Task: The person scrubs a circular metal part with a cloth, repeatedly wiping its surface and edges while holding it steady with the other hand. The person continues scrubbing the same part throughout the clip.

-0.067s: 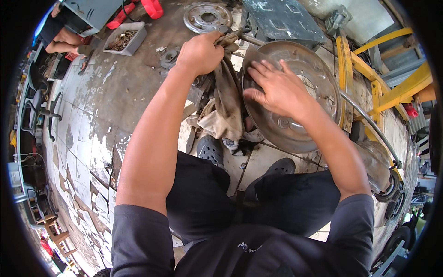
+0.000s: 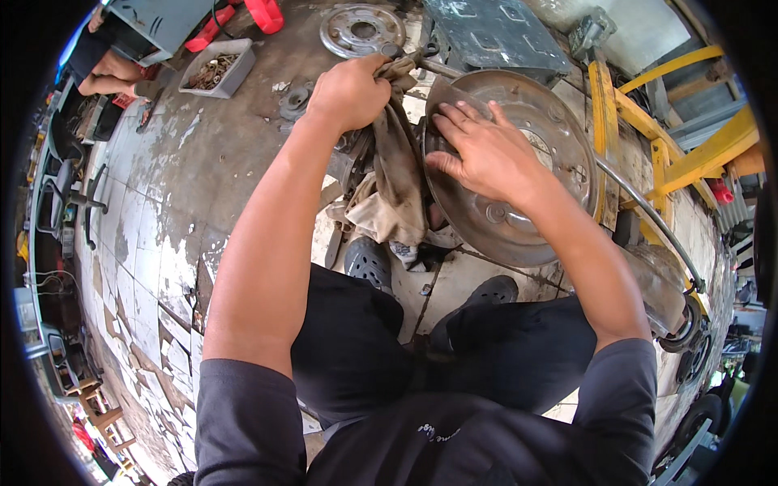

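You are crouched over a workshop floor (image 2: 162,202) of stained concrete and cracked, flaking tiles, with yellow steel framing (image 2: 648,130) running along the 2 o'clock side and a dark metal box (image 2: 494,32) at 12 o'clock. At 11 o'clock a shallow grey tray (image 2: 217,69) sits on the floor holding a heap of small rusty parts, too small to tell apart; red items (image 2: 263,12) lie just beyond it, and a round metal disc (image 2: 361,28) rests near the top edge. Another person's arm (image 2: 109,73) shows at the far 10 o'clock rim. Your left hand (image 2: 350,91) is clenched around the top of a dirty tan rag (image 2: 397,178), which hangs down beside the work. Your right hand (image 2: 486,154) lies flat and spread, fingers open, pressed on the face of a large round metal plate (image 2: 527,211) that stands tilted just ahead of your knees, at about 1 o'clock, touching the rag along its left edge.
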`<state>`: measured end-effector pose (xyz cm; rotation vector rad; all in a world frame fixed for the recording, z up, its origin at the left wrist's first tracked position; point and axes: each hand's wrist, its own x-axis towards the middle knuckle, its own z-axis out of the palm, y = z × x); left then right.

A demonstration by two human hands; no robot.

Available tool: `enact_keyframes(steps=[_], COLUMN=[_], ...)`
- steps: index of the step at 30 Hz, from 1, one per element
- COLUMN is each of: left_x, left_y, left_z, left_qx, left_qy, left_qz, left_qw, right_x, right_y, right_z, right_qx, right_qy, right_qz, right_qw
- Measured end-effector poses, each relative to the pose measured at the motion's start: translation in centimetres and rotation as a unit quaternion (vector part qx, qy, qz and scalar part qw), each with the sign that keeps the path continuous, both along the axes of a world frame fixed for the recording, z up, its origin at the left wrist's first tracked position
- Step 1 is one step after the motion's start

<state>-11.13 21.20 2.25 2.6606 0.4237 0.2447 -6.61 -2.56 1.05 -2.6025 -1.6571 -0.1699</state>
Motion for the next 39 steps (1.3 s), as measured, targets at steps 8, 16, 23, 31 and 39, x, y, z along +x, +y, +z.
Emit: enact_keyframes(steps=[8,16,23,31,39], left_x=[0.6,0.3,0.5,0.8,0.3], left_y=[0.8,0.4,0.2,0.3,0.2], left_z=[0.0,0.1,0.2,-0.1,0.4], left_qx=[-0.017,-0.020,-0.012,-0.005,-0.003], left_qy=[-0.005,0.001,-0.005,-0.012,0.004], left_qz=[0.001,-0.001,0.006,-0.003,-0.002], left_qw=[1.000,1.000,1.000,1.000,1.000], right_x=[-1.2,-3.7,-3.3,-2.8,-6.3], right_y=[-1.0,-1.7,0.0,1.4,0.7], right_z=[0.9,3.8,2.0,0.2,1.7], right_qx=[-0.019,-0.102,-0.021,-0.029,-0.122], right_qy=[0.010,0.046,0.011,-0.105,-0.108], right_qz=[0.050,0.070,0.012,-0.039,-0.009], right_qw=[0.999,0.991,1.000,0.993,0.987])
